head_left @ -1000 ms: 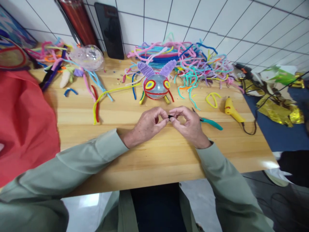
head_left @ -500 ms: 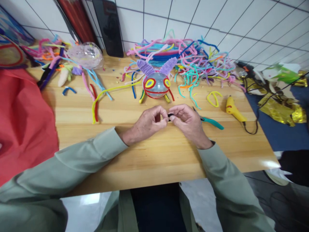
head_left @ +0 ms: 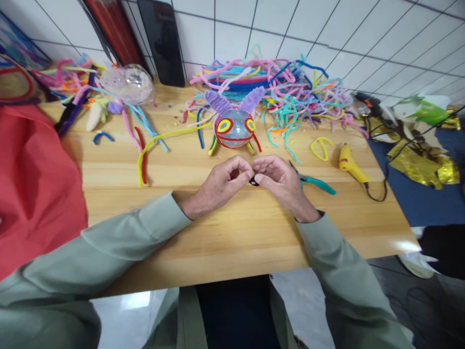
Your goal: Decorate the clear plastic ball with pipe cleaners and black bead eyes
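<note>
Both hands meet at the middle of the table, pinching a small black piece [head_left: 254, 181] with a pale spot at its centre; its kind is too small to make out. My left hand [head_left: 225, 185] is closed on its left side, thumb against forefinger. From the right, my right hand [head_left: 281, 182] pinches it, the other fingers curled loosely. Just beyond them stands a clear ball figure [head_left: 236, 130] with purple fuzzy ears, yellow and red ringed eyes and a red mouth line. Teal-handled pliers [head_left: 317, 184] lie beside my right hand, their jaws partly behind it.
A heap of coloured pipe cleaners [head_left: 276, 82] lies along the tiled wall. At right rest a yellow glue gun [head_left: 350, 165] with its cord and gold foil [head_left: 414, 165]. A phone [head_left: 162, 43] leans on the wall; red cloth [head_left: 36, 189] covers the left side.
The black piece has turned and shifted slightly down between my fingertips, showing a pale spot. My left fingers have closed in further. Everything else stays in place.
</note>
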Available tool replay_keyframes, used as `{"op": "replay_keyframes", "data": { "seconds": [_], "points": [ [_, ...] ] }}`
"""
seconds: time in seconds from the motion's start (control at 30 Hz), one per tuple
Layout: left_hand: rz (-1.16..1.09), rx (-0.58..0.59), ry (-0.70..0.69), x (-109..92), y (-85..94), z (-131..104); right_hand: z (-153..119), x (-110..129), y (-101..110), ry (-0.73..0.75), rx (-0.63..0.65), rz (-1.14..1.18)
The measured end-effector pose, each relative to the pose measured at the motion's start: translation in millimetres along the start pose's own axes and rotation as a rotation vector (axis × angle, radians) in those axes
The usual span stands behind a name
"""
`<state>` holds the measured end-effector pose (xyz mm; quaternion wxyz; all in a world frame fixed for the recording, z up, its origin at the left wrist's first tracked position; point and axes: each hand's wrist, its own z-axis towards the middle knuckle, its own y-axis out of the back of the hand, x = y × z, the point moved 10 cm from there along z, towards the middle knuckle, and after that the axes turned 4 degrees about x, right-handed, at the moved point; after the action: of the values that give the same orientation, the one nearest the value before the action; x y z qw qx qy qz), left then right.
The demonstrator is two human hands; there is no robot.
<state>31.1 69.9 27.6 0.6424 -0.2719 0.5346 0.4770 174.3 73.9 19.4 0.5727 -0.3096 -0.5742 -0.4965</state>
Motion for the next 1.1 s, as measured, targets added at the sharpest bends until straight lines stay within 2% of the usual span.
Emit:
{"op": "replay_keyframes", "data": {
  "seconds": [0.1, 0.2, 0.33, 0.4, 0.6, 0.73, 0.8, 0.97, 1.1],
  "points": [
    [0.023, 0.000, -0.005, 1.2, -1.0, -0.7, 1.3, -7.2, -2.1, -0.024, 0.012, -0.004],
    [0.135, 0.015, -0.009, 2.4, -3.1, -2.6, 2.3, -9.0, 2.9, -0.011, -0.037, -0.060],
    [0.311, -0.001, -0.074, -2.3, -2.1, -4.3, 0.8, 6.0, 11.8, 0.042, -0.074, -0.295],
    [0.320, -0.044, -0.088, -2.7, 2.5, -3.9, -0.3, 16.9, 8.5, 0.061, 0.012, -0.416],
    [0.236, -0.087, -0.007, 7.6, 10.4, -0.9, -14.9, 26.4, -24.4, 0.077, 0.462, -0.518],
    [0.243, -0.053, 0.004, 7.5, 7.4, -0.9, -19.8, 18.9, -38.5, 0.109, 0.542, -0.569],
    [0.238, -0.042, -0.002, 6.0, 6.2, -1.2, -17.1, 15.0, -36.9, 0.093, 0.505, -0.525],
    [0.161, 0.030, 0.014, 4.0, -1.0, -1.2, -5.3, 5.4, -6.3, -0.072, 0.225, -0.193],
    [0.073, 0.052, 0.039, 4.9, -3.8, -1.2, -4.3, -1.0, 1.9, -0.143, 0.120, 0.021]
  ]
}}
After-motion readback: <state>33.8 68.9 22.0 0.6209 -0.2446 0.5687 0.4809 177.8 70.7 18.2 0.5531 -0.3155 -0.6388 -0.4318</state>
